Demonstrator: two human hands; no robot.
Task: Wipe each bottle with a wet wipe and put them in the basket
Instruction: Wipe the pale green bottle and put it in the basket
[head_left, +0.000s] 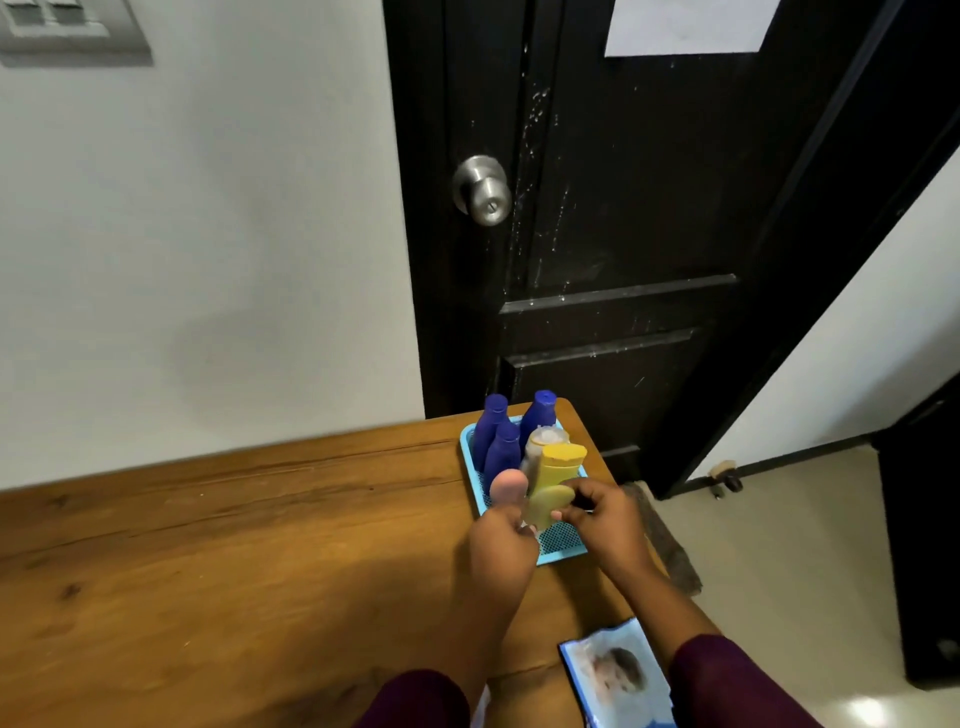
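A light-blue mesh basket (563, 545) sits at the table's far right corner. In it stand three dark-blue bottles (503, 447), a clear-capped bottle (543, 439) and a yellow tube (560, 465). My left hand (501, 540) grips a pink-capped bottle (509, 486) at the basket's near-left edge. My right hand (605, 519) pinches a pale yellow bottle (545, 504) over the basket, beside the yellow tube. A wet-wipe pack (618, 675) lies on the table near my right forearm.
The wooden table (234, 561) stretches left of the basket. A black door (623, 234) with a metal knob (483, 189) stands just behind the table's corner. The table's right edge drops to a tiled floor (789, 545).
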